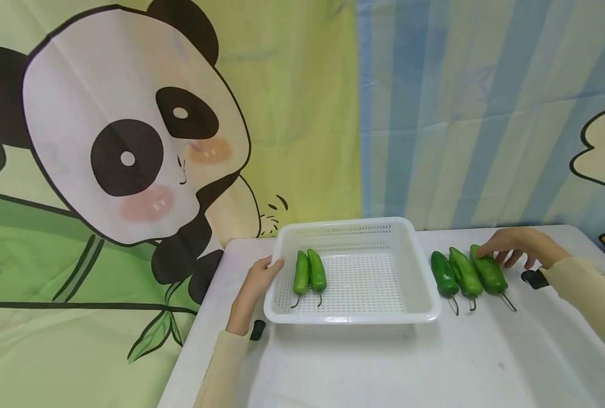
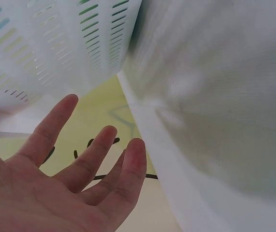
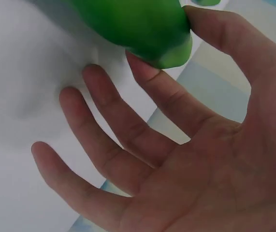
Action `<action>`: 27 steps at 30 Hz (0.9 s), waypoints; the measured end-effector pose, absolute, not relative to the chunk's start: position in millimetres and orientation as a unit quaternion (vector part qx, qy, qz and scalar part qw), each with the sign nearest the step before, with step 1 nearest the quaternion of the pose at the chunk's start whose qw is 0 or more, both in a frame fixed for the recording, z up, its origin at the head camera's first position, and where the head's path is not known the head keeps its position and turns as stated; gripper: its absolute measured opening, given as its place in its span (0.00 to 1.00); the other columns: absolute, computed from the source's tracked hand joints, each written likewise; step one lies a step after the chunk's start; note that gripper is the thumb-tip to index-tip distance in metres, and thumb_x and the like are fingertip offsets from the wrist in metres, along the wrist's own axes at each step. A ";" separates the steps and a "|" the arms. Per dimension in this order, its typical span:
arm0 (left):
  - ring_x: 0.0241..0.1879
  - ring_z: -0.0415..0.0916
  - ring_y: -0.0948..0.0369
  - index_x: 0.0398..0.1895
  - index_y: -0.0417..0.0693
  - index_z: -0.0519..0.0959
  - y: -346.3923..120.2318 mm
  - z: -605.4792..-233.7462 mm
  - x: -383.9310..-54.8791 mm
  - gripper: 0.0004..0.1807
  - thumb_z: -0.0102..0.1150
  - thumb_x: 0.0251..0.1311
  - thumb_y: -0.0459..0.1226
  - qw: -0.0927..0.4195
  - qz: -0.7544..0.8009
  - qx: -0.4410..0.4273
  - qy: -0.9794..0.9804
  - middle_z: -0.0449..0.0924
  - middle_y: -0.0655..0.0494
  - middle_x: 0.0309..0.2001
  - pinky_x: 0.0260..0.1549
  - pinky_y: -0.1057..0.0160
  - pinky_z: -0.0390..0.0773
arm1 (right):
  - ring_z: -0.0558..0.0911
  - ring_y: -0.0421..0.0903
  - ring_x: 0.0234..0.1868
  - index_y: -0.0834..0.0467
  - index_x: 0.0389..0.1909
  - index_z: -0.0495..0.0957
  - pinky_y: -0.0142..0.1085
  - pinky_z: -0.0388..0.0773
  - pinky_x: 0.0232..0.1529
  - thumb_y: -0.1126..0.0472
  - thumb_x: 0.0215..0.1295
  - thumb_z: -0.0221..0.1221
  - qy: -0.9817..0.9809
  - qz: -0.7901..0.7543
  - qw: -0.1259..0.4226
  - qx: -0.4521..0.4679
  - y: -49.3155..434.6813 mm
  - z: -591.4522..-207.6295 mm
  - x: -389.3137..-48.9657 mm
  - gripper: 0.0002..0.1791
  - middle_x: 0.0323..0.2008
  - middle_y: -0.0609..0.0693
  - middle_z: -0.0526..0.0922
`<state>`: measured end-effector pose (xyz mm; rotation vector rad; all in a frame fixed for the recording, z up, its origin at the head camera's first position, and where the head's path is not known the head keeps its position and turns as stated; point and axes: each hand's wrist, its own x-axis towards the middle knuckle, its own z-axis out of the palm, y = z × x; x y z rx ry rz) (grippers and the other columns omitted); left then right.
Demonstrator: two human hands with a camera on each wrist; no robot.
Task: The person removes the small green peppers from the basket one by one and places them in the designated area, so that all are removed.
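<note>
The right hand (image 1: 529, 243) is pinching a glossy, plump green pepper with a thin stem (image 1: 490, 275), which is lying on the white worktop (image 1: 358, 368) as the rightmost of a row of three. Because the pinch is sitting at the end away from the stem, the heavier body is probably asking for support: a grip nearer the middle, with another finger added, would be less likely to let it droop or slip. Light pressure is likely sparing the skin, and care is needed around the close-lying middle green pepper with a slender body (image 1: 465, 272).

Thumb and index finger are doing the pinching; the other three fingers are spreading free. The left hand (image 1: 256, 283) is holding the white, rectangular, perforated plastic basket (image 1: 350, 318) by its left rim, thumb apparently hooking over, fingers extending along the outside, steadying it.
</note>
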<state>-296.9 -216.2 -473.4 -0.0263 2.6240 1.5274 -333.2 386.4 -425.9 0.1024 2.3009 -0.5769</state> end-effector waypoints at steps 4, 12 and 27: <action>0.35 0.88 0.54 0.68 0.48 0.74 -215.1 -472.9 -297.0 0.29 0.51 0.72 0.55 0.053 0.500 -0.012 0.864 0.87 0.44 0.46 0.31 0.57 0.88 | 0.83 0.63 0.49 0.76 0.60 0.66 0.56 0.81 0.39 0.34 0.66 0.57 0.906 -0.209 0.365 0.051 381.0 -430.0 -336.0 0.47 0.49 0.70 0.80; 0.35 0.88 0.54 0.68 0.48 0.74 -214.8 -473.8 -297.6 0.29 0.51 0.73 0.54 0.052 0.499 -0.012 0.865 0.87 0.44 0.45 0.31 0.57 0.88 | 0.82 0.63 0.47 0.76 0.56 0.70 0.61 0.80 0.41 0.35 0.65 0.59 0.913 -0.184 0.359 0.067 371.9 -434.4 -340.4 0.44 0.48 0.70 0.80; 0.35 0.88 0.55 0.67 0.48 0.75 -215.6 -474.9 -297.9 0.28 0.52 0.72 0.55 0.054 0.503 -0.016 0.863 0.87 0.45 0.44 0.31 0.57 0.88 | 0.82 0.64 0.50 0.76 0.56 0.71 0.61 0.79 0.42 0.32 0.66 0.55 0.913 -0.179 0.362 0.048 373.0 -434.1 -338.6 0.47 0.52 0.72 0.79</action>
